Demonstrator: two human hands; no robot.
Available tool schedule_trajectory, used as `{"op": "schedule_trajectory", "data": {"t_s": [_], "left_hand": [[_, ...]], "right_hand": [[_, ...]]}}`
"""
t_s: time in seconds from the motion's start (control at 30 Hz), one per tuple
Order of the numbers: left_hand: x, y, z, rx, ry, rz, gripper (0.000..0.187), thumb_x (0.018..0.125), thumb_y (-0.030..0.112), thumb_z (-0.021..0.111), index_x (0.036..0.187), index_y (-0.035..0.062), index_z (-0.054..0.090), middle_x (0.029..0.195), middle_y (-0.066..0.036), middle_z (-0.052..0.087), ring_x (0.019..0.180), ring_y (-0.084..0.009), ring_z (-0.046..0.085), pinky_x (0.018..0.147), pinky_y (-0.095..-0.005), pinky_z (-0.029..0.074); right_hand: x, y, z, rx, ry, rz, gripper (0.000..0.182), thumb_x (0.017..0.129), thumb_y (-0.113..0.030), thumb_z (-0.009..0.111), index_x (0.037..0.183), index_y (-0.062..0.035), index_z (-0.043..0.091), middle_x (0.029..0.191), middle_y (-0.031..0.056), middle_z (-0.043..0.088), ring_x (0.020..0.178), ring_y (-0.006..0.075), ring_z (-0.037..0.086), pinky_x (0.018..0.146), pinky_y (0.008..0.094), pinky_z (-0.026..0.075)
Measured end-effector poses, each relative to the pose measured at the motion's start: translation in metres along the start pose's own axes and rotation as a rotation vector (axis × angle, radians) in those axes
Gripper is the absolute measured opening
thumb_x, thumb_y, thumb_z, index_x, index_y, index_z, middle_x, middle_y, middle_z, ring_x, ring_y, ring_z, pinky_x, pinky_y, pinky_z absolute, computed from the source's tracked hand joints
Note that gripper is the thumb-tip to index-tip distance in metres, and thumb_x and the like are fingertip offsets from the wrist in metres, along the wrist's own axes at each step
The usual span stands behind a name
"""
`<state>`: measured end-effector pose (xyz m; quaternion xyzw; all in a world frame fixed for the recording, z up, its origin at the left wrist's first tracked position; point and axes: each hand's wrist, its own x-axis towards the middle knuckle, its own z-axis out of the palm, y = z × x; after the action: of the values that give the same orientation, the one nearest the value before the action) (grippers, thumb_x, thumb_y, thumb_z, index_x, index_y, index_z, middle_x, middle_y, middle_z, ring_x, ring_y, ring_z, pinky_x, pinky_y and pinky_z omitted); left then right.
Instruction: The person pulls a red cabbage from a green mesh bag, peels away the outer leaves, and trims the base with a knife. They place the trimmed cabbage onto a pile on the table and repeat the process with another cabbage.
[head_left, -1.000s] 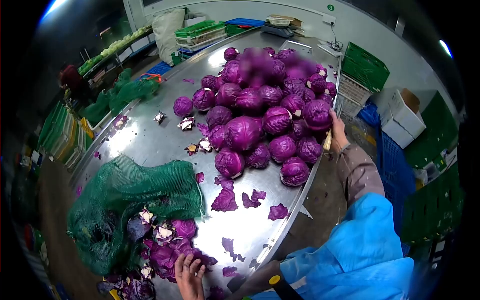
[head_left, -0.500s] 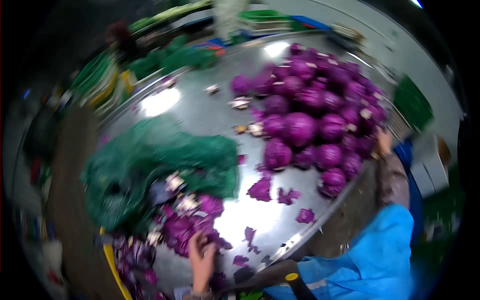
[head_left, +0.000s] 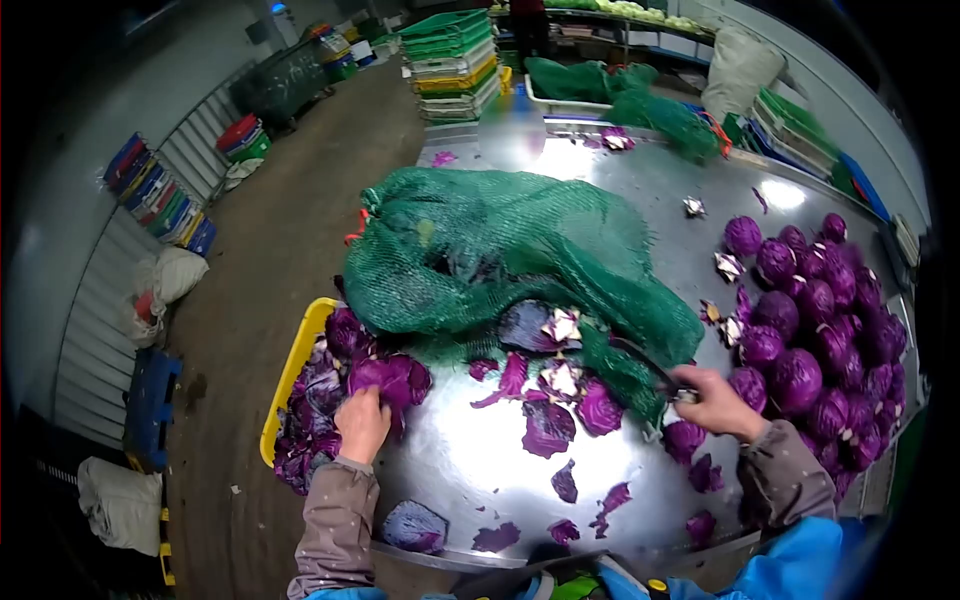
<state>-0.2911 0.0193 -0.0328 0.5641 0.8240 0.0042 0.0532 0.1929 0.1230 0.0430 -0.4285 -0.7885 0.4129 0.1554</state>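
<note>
Net (head_left: 500,225) sprawls ahead of you; L hand (head_left: 362,424) grips leaves (head_left: 398,380) nr yellow crate (head_left: 291,362), R hand (head_left: 716,403) grips knife (head_left: 652,366).

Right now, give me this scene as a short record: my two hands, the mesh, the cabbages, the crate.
Left hand: on purple leaves, by the crate
Right hand: gripping a slim dark tool, possibly a knife
Green mesh: spread across the metal table
Cabbages: piled at the table's right
Yellow crate: full of leaf scraps
</note>
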Motion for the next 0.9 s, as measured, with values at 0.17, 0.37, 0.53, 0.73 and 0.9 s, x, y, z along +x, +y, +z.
{"op": "schedule_trajectory", "data": {"t_s": [0.17, 0.37, 0.53, 0.73, 0.9], "left_hand": [[0.049, 0.104, -0.065, -0.397, 0.63, 0.606, 0.03, 0.073, 0.001, 0.057, 0.103, 0.0038, 0.06, 0.101, -0.013, 0.061, 0.099, -0.0312, 0.057, 0.086, -0.0398, 0.046], [0.124, 0.118, -0.044, 0.183, 0.151, 0.571, 0.017, 0.079, 0.009, 0.052, 0.095, 0.0101, 0.058, 0.083, -0.009, 0.063, 0.084, -0.0268, 0.065, 0.085, -0.047, 0.047], [0.158, 0.024, -0.079, 0.287, 0.366, 0.268, 0.014, 0.081, 0.008, 0.052, 0.095, 0.0046, 0.054, 0.086, -0.014, 0.062, 0.067, -0.0324, 0.065, 0.054, -0.0452, 0.051], [0.214, 0.039, -0.082, -0.019, 0.431, 0.138, 0.048, 0.087, 0.025, 0.053, 0.126, 0.0005, 0.038, 0.103, -0.02, 0.059, 0.088, -0.0396, 0.06, 0.073, -0.0501, 0.048], [0.289, 0.031, -0.024, -1.033, 0.01, -0.039, 0.058, 0.1, 0.042, 0.028, 0.14, 0.0009, 0.033, 0.144, -0.016, 0.036, 0.132, -0.023, 0.034, 0.108, -0.0321, 0.023]], "right_hand": [[0.147, -0.009, 0.054, 0.099, -0.041, -0.08, 0.024, 0.085, -0.014, 0.055, 0.102, 0.0012, 0.052, 0.08, 0.0193, 0.058, 0.077, 0.0263, 0.06, 0.071, 0.0392, 0.047], [0.292, -0.052, 0.079, -0.302, 0.08, -0.239, 0.025, 0.077, -0.014, 0.054, 0.097, 0.0018, 0.057, 0.094, 0.0281, 0.061, 0.094, 0.0445, 0.057, 0.084, 0.0495, 0.045], [0.333, -0.108, 0.098, -0.212, 0.294, -0.315, 0.023, 0.083, -0.018, 0.049, 0.093, 0.0011, 0.056, 0.094, 0.0265, 0.06, 0.091, 0.0448, 0.057, 0.081, 0.0505, 0.045], [0.385, -0.118, 0.113, -0.121, 0.42, -0.172, 0.03, 0.086, -0.024, 0.049, 0.093, 0.0027, 0.059, 0.092, 0.0294, 0.061, 0.091, 0.0463, 0.058, 0.082, 0.0521, 0.046], [0.396, -0.086, 0.107, 0.054, 0.116, 0.04, 0.051, 0.089, -0.04, 0.049, 0.104, 0.0084, 0.055, 0.093, 0.0265, 0.062, 0.088, 0.0395, 0.061, 0.074, 0.0457, 0.046]]}}
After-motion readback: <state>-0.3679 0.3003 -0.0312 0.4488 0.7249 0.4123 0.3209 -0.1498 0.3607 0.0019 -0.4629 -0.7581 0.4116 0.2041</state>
